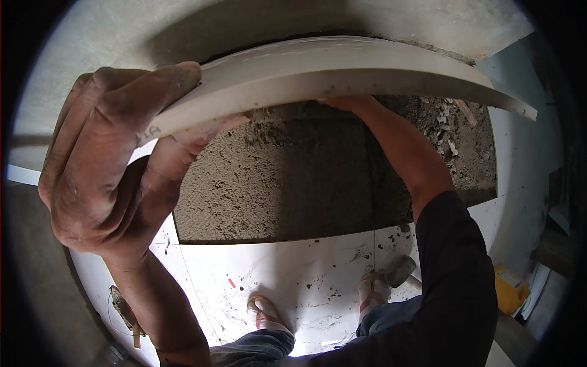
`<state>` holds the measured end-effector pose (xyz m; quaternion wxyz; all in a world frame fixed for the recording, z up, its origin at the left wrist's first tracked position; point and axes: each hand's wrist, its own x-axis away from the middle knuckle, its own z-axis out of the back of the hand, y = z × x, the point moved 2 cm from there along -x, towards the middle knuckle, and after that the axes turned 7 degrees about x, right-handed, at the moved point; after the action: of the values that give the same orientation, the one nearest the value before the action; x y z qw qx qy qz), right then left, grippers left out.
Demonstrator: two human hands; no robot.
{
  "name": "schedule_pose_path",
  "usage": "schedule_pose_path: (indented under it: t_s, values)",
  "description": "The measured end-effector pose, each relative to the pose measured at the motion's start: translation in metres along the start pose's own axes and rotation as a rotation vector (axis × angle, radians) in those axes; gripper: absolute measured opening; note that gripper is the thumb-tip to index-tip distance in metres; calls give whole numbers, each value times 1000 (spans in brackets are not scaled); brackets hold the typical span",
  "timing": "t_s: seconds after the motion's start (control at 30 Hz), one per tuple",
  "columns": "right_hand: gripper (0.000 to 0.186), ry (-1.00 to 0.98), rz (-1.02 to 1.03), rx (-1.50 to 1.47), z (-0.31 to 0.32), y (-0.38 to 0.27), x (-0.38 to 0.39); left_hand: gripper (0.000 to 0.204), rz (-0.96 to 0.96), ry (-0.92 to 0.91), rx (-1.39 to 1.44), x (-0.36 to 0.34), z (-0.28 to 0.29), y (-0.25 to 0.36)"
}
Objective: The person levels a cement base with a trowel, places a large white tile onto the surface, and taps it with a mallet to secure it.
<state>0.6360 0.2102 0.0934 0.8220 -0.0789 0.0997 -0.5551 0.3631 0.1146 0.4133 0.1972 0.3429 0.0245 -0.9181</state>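
A large, pale floor tile [342, 82] stands tilted on edge in front of me, bowed by the lens. My left hand [116, 165] grips its left end, fingers over the upper side and thumb beneath. My right hand [345, 104] reaches to the tile's lower edge near the middle and holds it there; its fingertips are hidden behind the tile. Below both hands lies a bed of damp grey-brown mortar [232, 183], rough on the left and in shadow towards the right.
White laid tiles [275, 263] border the mortar, with crumbs and my feet on them. A dark-headed mallet [400, 272] lies by my right foot. Broken rubble [452, 131] fills the far right of the bed. A yellow object [510, 290] sits at right; a concrete wall [257, 24] rises behind.
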Motion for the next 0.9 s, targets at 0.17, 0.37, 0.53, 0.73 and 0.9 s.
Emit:
schedule_pose_path:
  t_s: [0.17,0.37,0.53,0.73,0.9]
  values:
    - [52,446,-144,146,-22,32,-14,29,15,22,19,-3,-5,3]
    - [51,161,-163,32,-2,-30,-33,27,9,-24,24,5,3,-2]
    - [49,-90,252,-106,-21,-25,40,24,-29,-53,156,1,2,-5]
    - [44,-87,113,-42,9,-45,170,22,-48,-115,86,5,4,-6]
    - [39,-42,-165,-293,11,-102,196,22,-60,-78,119,2,-4,3]
